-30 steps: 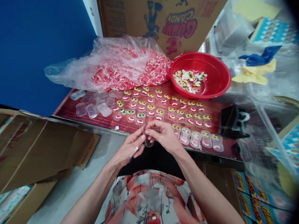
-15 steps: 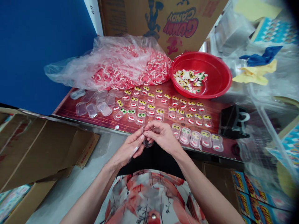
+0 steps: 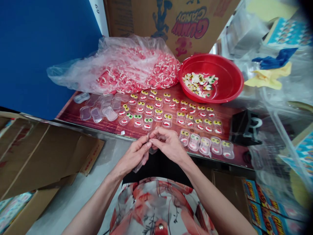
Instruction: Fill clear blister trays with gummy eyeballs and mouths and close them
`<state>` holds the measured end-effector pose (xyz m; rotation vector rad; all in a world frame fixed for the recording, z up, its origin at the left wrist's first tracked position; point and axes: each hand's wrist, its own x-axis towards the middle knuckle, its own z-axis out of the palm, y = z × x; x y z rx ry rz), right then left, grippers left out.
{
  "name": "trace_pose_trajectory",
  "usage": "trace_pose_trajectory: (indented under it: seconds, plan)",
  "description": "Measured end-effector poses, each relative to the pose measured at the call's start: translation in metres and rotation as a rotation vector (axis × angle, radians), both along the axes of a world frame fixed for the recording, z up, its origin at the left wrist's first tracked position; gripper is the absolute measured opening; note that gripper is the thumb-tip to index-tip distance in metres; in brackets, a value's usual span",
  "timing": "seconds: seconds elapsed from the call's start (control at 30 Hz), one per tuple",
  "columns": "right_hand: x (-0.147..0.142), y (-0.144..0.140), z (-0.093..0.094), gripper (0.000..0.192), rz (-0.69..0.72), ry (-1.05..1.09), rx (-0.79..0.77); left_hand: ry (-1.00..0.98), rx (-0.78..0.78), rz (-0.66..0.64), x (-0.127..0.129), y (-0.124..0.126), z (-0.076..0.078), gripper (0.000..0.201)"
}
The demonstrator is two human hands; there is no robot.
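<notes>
Clear plastic shells [image 3: 144, 157] held at table's near edge, pinched between left hand [image 3: 133, 156] and right hand [image 3: 168, 144], fingertips meeting. Just beyond: rows of filled candy shells [image 3: 171, 116] on red table [image 3: 70, 114]; red bowl [image 3: 232, 81] farther back.

Just beyond the hands, rows of small clear plastic shells [image 3: 171, 114] filled with yellow-eyed, red-mouthed gummy faces on a dark red tabletop [image 3: 73, 114], with a few empty clear shells [image 3: 97, 109] off to the left. Farther back on the left, a crumpled clear plastic bag of red-and-white gummy pieces [image 3: 127, 68]; on the right, a round red plastic bowl [image 3: 230, 78] holding loose eye candies. Behind both, a brown cardboard carton printed "GUMMY CANDY" [image 3: 137, 16]; to the right, a small black plastic block [image 3: 244, 127]; lower left, flattened brown cardboard boxes [image 3: 44, 153].
</notes>
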<state>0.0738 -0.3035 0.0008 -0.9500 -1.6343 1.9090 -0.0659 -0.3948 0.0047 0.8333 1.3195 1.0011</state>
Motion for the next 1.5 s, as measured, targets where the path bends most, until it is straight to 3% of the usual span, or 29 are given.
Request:
trace_pose_trajectory:
  seconds: [0.13,0.4,0.73,1.07,1.33,1.5]
  plan:
    - [0.0,0.001,-0.002,0.011,-0.001,0.017,-0.035,0.037,0.023,0.03,-0.001,0.001,-0.004,0.045]
    - [-0.001,0.006,-0.004,0.019,0.035,-0.007,-0.068,-0.012,-0.061,0.034,0.003,0.0,0.0,0.051]
    - [0.0,0.008,-0.003,0.019,0.101,-0.038,-0.034,-0.007,-0.079,-0.052,-0.003,0.0,0.0,0.048]
    - [0.0,0.008,-0.005,0.012,0.126,-0.053,-0.004,-0.036,-0.081,-0.04,-0.007,-0.001,-0.004,0.047]
    - [0.0,0.005,-0.01,0.009,0.152,-0.091,0.054,-0.052,-0.082,-0.064,-0.011,-0.001,-0.006,0.046]
    - [0.001,0.003,-0.007,0.006,0.188,-0.173,0.217,-0.073,-0.11,-0.051,-0.011,-0.002,-0.008,0.044]
